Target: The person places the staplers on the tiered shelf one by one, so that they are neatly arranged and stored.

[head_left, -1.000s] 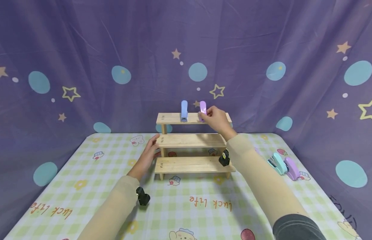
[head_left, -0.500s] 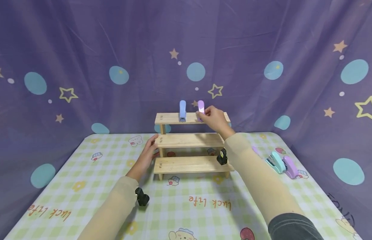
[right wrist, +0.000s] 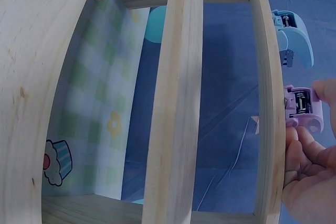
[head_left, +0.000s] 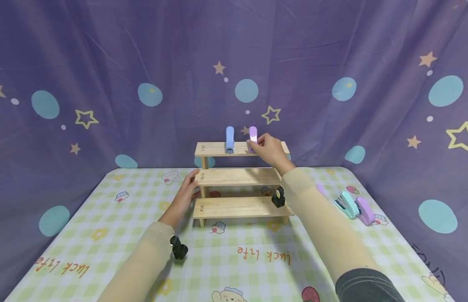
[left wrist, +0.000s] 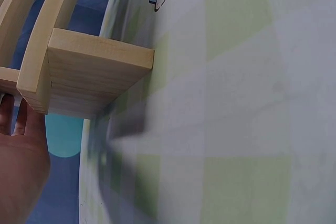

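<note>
A three-tier wooden shelf [head_left: 237, 207] stands on the table. On its top tier, my right hand [head_left: 272, 150] pinches a purple stapler [head_left: 253, 133] between thumb and fingers. The right wrist view shows the thumb and fingers of that hand [right wrist: 312, 174] on either side of the purple stapler [right wrist: 302, 106]. A blue stapler [head_left: 229, 138] stands upright just to its left. My left hand [head_left: 184, 193] rests its fairly straight fingers against the left end of the middle tier. In the left wrist view, the fingertips of that hand [left wrist: 21, 166] are partly hidden behind the wood.
On the right of the checked tablecloth [head_left: 124, 251] lie a mint stapler [head_left: 348, 204] and a purple one [head_left: 365, 211] side by side. Another purple piece [head_left: 320, 189] shows partly behind the right sleeve. A purple patterned curtain [head_left: 181, 63] hangs behind the table.
The head view has shifted slightly. Both hands keep their places on the stapler and the shelf; nothing else has visibly moved.
</note>
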`<action>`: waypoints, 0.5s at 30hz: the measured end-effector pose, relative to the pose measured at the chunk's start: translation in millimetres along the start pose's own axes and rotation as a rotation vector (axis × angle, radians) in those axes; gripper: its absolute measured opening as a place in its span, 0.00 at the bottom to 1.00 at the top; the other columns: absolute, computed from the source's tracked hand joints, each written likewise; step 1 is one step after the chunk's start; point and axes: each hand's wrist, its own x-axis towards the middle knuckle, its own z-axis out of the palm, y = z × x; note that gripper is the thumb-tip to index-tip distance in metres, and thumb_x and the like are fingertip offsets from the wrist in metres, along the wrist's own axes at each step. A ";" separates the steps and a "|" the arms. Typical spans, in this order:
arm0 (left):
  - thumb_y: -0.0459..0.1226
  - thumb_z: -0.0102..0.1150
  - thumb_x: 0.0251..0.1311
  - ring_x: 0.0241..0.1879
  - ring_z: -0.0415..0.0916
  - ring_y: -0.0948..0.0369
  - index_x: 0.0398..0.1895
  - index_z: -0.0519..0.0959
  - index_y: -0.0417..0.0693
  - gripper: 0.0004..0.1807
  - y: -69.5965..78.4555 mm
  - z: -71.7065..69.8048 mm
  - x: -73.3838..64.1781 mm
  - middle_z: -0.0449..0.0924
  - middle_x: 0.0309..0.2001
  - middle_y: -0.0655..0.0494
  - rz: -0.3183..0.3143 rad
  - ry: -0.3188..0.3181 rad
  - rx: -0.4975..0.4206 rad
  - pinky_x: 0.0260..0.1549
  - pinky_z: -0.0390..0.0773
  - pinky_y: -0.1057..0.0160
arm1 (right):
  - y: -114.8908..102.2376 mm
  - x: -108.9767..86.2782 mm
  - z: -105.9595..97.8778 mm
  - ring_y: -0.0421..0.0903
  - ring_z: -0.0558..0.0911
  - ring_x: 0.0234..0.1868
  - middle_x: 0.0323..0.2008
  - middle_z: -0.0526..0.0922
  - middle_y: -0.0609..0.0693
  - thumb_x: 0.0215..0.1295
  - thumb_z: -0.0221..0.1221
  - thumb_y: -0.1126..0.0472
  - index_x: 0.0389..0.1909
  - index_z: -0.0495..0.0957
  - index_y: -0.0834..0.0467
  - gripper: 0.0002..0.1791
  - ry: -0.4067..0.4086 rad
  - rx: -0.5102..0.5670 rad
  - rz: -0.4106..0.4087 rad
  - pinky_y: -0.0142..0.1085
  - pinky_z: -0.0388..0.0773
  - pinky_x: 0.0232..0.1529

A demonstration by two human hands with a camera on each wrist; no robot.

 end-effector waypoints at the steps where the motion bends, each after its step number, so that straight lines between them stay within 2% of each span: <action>1: 0.44 0.31 0.81 0.74 0.50 0.46 0.81 0.46 0.55 0.29 -0.3 -0.2 0.1 0.45 0.78 0.45 0.002 -0.003 0.000 0.71 0.55 0.41 | 0.1 -0.3 -0.1 0.49 0.76 0.38 0.39 0.79 0.54 0.69 0.58 0.40 0.44 0.74 0.61 0.25 -0.002 0.000 0.000 0.39 0.75 0.37; 8: 0.44 0.32 0.81 0.75 0.49 0.46 0.81 0.45 0.55 0.29 -0.2 0.1 1.2 0.44 0.79 0.46 -0.006 -0.012 -0.014 0.71 0.54 0.41 | -1.2 0.0 -0.3 0.50 0.79 0.42 0.42 0.80 0.54 0.69 0.58 0.37 0.54 0.71 0.64 0.33 -0.003 0.023 -0.004 0.41 0.78 0.42; 15: 0.45 0.32 0.81 0.74 0.50 0.45 0.81 0.46 0.54 0.29 0.0 -0.3 0.5 0.45 0.78 0.46 -0.002 -0.011 -0.008 0.71 0.54 0.41 | 1.1 0.1 1.7 0.51 0.79 0.44 0.44 0.80 0.55 0.69 0.59 0.39 0.56 0.71 0.65 0.33 0.010 0.037 -0.007 0.41 0.78 0.43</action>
